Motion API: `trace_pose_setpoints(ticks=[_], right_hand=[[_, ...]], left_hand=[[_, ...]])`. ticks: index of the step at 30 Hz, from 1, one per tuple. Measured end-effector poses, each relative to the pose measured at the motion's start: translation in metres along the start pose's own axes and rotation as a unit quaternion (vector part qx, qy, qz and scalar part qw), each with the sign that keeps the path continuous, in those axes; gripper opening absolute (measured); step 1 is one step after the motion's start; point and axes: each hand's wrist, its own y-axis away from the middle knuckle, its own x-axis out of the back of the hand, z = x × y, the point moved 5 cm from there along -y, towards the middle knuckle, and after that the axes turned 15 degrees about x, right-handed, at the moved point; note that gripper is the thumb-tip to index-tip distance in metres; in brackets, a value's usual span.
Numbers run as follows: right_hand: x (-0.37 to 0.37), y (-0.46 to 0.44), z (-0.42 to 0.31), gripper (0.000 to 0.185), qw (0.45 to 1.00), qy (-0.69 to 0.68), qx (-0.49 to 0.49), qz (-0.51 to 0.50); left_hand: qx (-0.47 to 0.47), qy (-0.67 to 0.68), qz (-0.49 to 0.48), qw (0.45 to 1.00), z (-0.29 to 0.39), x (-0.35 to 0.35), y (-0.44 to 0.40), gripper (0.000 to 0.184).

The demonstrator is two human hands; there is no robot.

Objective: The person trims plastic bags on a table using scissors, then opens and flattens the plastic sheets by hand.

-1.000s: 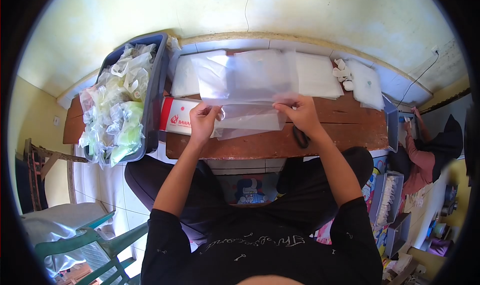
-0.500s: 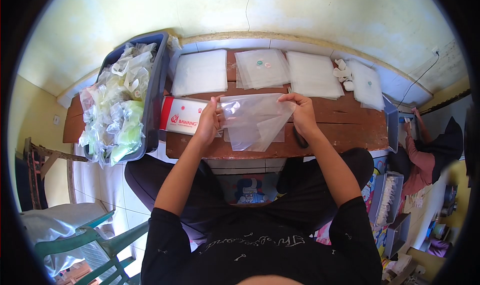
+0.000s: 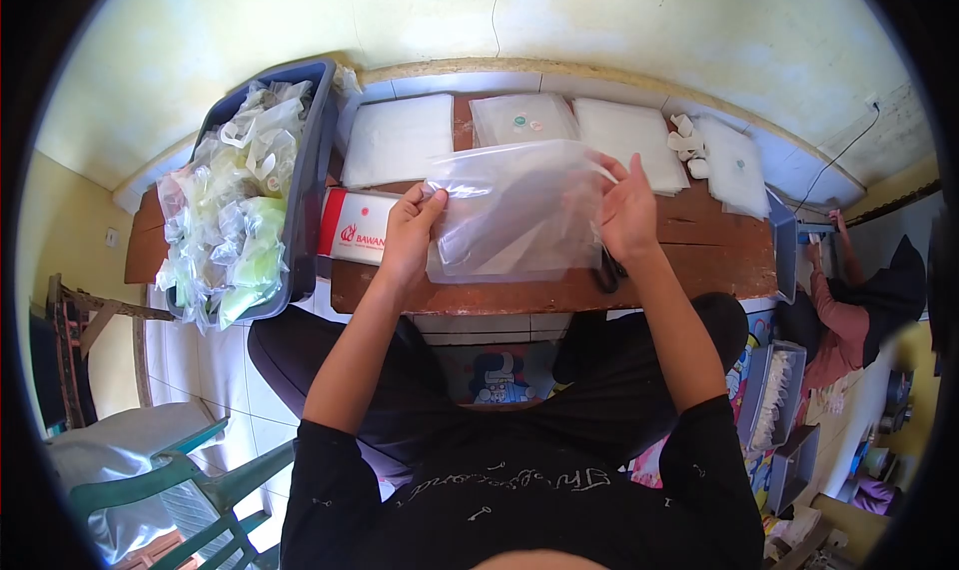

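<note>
A clear plastic bag (image 3: pixel 514 215) is spread out above the front of the wooden table. My left hand (image 3: pixel 412 232) pinches its left edge between thumb and fingers. At the opposite edge is my right hand (image 3: pixel 629 213), its thumb raised and its fingers apart; some fingertips show through or behind the plastic. Whether they are inside the bag or behind it, I cannot tell. Below the right hand lies a dark-handled tool (image 3: pixel 606 272), partly hidden by the bag and hand. Beside my left hand is a white and red packet marked BAWANG (image 3: pixel 352 228).
Flat stacks of clear plastic bags (image 3: pixel 400 140) line the back of the brown table (image 3: pixel 699 260). A grey bin (image 3: pixel 318 160) overflowing with crumpled plastic (image 3: pixel 240 210) stands at left. Another person (image 3: pixel 849 315) sits at far right near grey crates (image 3: pixel 774 395). A green chair (image 3: pixel 215 490) is at lower left.
The plastic bag has gone from folded and drooping to spread wide and higher. My right hand has shifted right and its pinch has opened; my left hand still grips the edge.
</note>
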Motion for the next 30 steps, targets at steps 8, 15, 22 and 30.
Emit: trace_pose_setpoints(ticks=[8, 15, 22, 30], right_hand=[[0.072, 0.002, 0.081, 0.029, 0.944, 0.311, -0.108, -0.034], [0.091, -0.007, 0.074, 0.018, 0.922, 0.377, -0.084, 0.027], [0.054, -0.004, 0.032, 0.027, 0.688, 0.717, 0.023, -0.108], [0.084, 0.023, 0.072, 0.029, 0.825, 0.488, -0.252, -0.131]], left_hand=[[0.124, -0.047, 0.051, 0.990, -0.061, 0.037, -0.028, 0.020], [0.150, -0.160, 0.033, 0.975, -0.065, 0.037, -0.029, 0.031], [0.160, -0.027, 0.068, 0.984, -0.086, 0.045, -0.036, 0.023], [0.174, -0.083, 0.048, 0.980, -0.091, 0.065, -0.048, 0.022]])
